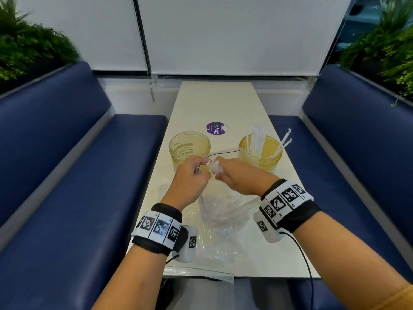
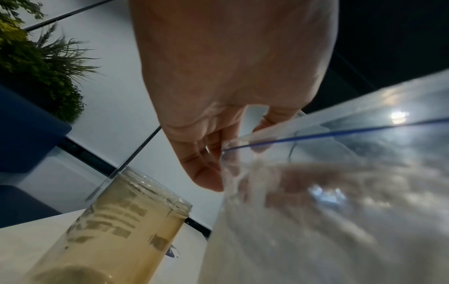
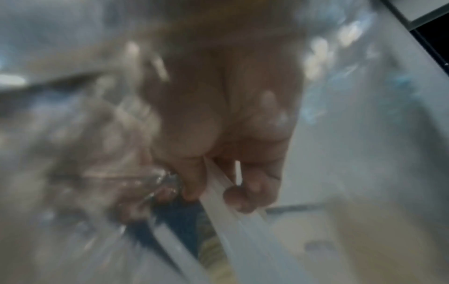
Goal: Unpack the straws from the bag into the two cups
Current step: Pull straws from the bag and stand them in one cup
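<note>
Our left hand (image 1: 190, 175) is pinching the clear zip bag (image 1: 220, 211) at its blue-lined mouth; our right hand (image 1: 240, 176), at three o'clock, is curling around wrapped straws (image 3: 218, 184) inside it, near the jars.

We see two yellow-tinted clear cups (image 1: 189, 146), white straws (image 1: 257, 139), a clear bag (image 1: 220, 211) with a blue zip line, a purple sticker (image 1: 215, 128), navy benches (image 1: 67, 142) and black-and-white checkered wristbands (image 1: 159, 229).
</note>
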